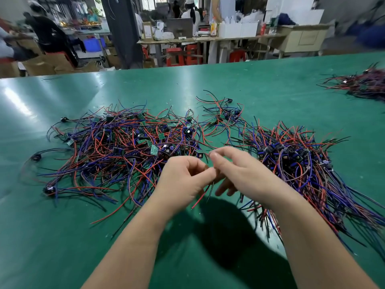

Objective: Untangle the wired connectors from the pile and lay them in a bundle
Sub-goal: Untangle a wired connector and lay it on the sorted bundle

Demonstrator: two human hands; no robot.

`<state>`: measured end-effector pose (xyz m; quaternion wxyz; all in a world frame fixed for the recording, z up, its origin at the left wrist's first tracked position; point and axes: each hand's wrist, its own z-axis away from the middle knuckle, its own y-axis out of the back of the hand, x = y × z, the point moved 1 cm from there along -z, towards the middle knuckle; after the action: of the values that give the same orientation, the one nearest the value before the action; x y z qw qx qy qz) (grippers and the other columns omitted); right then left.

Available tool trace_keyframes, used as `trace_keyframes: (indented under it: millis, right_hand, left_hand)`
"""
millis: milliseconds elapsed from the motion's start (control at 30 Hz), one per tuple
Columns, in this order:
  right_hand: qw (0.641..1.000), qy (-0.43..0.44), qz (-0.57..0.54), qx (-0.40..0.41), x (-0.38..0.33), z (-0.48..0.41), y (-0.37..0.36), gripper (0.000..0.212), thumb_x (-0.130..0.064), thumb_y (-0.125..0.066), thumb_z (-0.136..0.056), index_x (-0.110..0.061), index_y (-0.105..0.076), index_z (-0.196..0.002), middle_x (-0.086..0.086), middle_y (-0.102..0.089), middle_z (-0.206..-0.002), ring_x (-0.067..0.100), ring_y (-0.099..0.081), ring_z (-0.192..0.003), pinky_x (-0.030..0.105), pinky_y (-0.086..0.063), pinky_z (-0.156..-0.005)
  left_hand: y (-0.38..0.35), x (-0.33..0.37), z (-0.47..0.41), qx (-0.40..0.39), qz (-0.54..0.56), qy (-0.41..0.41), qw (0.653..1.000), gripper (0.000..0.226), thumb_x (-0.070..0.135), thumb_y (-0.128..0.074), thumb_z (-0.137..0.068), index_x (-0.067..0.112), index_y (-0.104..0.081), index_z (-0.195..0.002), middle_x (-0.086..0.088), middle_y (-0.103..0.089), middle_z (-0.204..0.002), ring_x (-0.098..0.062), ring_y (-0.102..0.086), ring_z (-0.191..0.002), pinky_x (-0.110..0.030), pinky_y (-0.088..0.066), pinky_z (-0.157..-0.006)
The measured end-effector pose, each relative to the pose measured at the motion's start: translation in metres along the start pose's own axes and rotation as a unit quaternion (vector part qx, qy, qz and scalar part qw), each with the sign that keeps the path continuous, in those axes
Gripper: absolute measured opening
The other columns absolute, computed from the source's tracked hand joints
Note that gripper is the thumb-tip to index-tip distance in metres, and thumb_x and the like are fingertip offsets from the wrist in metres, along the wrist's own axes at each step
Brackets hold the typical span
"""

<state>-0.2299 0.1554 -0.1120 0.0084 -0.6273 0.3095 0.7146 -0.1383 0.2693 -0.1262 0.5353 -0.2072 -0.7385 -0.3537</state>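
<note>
**Both hands pinching one wired connector between pile and bundle**

The left hand [181,178] and the right hand [243,170] are meeting above the green desk [208,84], their fingertips almost touching. The thumb and forefinger of the right hand are pinching the thin leads of a single wired connector [199,153]. Its small dark plug is sitting just beyond those fingertips, on the side away from the person. The other right fingers are hanging loosely spread beneath the palm. The left fingers are curling inward and, with the thumb, are gripping the same leads a little lower down. From under the two sets of fingers a red lead and a black lead are trailing toward the person, their ends hanging free.

Out to the left of the left fingers, the tangled pile [116,147] of red, blue and black wires, small green boards and dark plugs is lying spread over the desk. Its nearest strands are reaching in beneath the left knuckles. To the right of the right fingers, the bundle [302,163] is lying with its plugs gathered at the far end and its wires fanning toward the person, passing under the right forearm. Beyond the fingertips, a smaller cluster [225,115] of loose pieces is resting apart. Far past the right fingers, another heap [364,84] of wires is lying on the desk.
</note>
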Motion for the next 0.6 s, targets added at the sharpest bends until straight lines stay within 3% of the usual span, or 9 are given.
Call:
trace_keyframes:
  millis: [67,133,233,300,400,467,533,600]
  right_hand:
    - [0.977,-0.016,-0.212,0.012,-0.004,0.000,0.000,0.016,-0.028,-0.055,-0.093,-0.014,-0.058,-0.100,0.002,-0.065,-0.070,0.015,-0.058,-0.049,0.024,-0.046,-0.047]
    - [0.964,0.002,-0.265,0.033,-0.005,0.000,0.000,0.008,-0.015,-0.062,-0.088,-0.010,-0.062,-0.095,0.005,-0.071,-0.073,0.013,-0.056,-0.051,0.021,-0.047,-0.047]
    - [0.962,0.034,-0.261,0.067,-0.004,-0.001,0.001,0.013,0.002,-0.069,-0.079,-0.010,-0.067,-0.085,0.004,-0.072,-0.072,0.012,-0.063,-0.057,0.018,-0.046,-0.050]
    - [0.956,0.059,-0.280,0.070,-0.004,-0.001,0.003,0.018,0.006,-0.069,-0.076,-0.011,-0.068,-0.081,0.006,-0.072,-0.073,0.014,-0.067,-0.059,0.016,-0.045,-0.049]
    - [0.967,0.123,-0.222,0.030,-0.006,0.000,0.002,0.022,0.010,-0.070,-0.075,-0.011,-0.069,-0.080,0.004,-0.073,-0.072,0.014,-0.067,-0.059,0.017,-0.048,-0.052]
    - [0.975,0.162,-0.149,-0.027,-0.007,0.004,-0.005,0.017,0.005,-0.070,-0.078,-0.011,-0.071,-0.081,0.005,-0.073,-0.075,0.014,-0.066,-0.061,0.023,-0.053,-0.059]
    - [0.979,0.182,-0.076,-0.051,-0.007,0.005,-0.012,0.007,-0.012,-0.067,-0.086,-0.014,-0.070,-0.079,0.007,-0.072,-0.075,0.018,-0.067,-0.062,0.030,-0.053,-0.055]
    - [0.981,0.179,-0.078,-0.020,-0.007,0.004,-0.013,0.025,-0.030,-0.057,-0.090,-0.012,-0.066,-0.075,0.012,-0.070,-0.071,0.025,-0.068,-0.056,0.029,-0.046,-0.044]
  left_hand:
    - [0.002,0.008,0.003,-0.050,0.095,-0.028,0.994,0.029,0.014,-0.073,-0.080,0.017,-0.061,-0.054,0.009,-0.054,-0.043,0.003,-0.044,-0.038,-0.010,-0.033,-0.040]
    - [0.001,0.012,0.007,-0.088,0.116,-0.028,0.989,0.028,0.022,-0.073,-0.080,0.018,-0.064,-0.054,0.007,-0.057,-0.043,0.002,-0.049,-0.037,-0.009,-0.033,-0.038]
    - [0.004,0.010,0.003,-0.018,0.116,0.018,0.993,0.040,0.051,-0.063,-0.075,0.017,-0.067,-0.054,0.000,-0.059,-0.047,-0.009,-0.055,-0.036,-0.014,-0.035,-0.034]
    - [0.008,0.006,-0.003,0.060,0.155,0.072,0.984,0.048,0.057,-0.057,-0.072,0.012,-0.068,-0.057,-0.005,-0.065,-0.054,-0.015,-0.061,-0.042,-0.016,-0.039,-0.034]
    - [0.012,0.003,-0.005,0.093,0.205,0.091,0.970,0.042,0.050,-0.070,-0.062,0.008,-0.072,-0.064,-0.008,-0.071,-0.066,-0.019,-0.069,-0.056,-0.019,-0.049,-0.043]
    - [0.011,0.002,-0.003,0.087,0.222,0.089,0.967,0.031,0.040,-0.076,-0.060,0.009,-0.072,-0.060,-0.006,-0.069,-0.062,-0.015,-0.066,-0.053,-0.021,-0.053,-0.047]
    - [0.010,0.002,-0.003,0.072,0.232,0.091,0.966,0.018,0.025,-0.076,-0.068,0.009,-0.072,-0.061,-0.004,-0.066,-0.059,-0.012,-0.061,-0.051,-0.022,-0.052,-0.048]
    - [0.012,0.004,-0.003,0.059,0.249,0.087,0.963,0.014,0.018,-0.071,-0.079,0.006,-0.072,-0.072,-0.003,-0.066,-0.060,-0.012,-0.060,-0.050,-0.023,-0.052,-0.050]
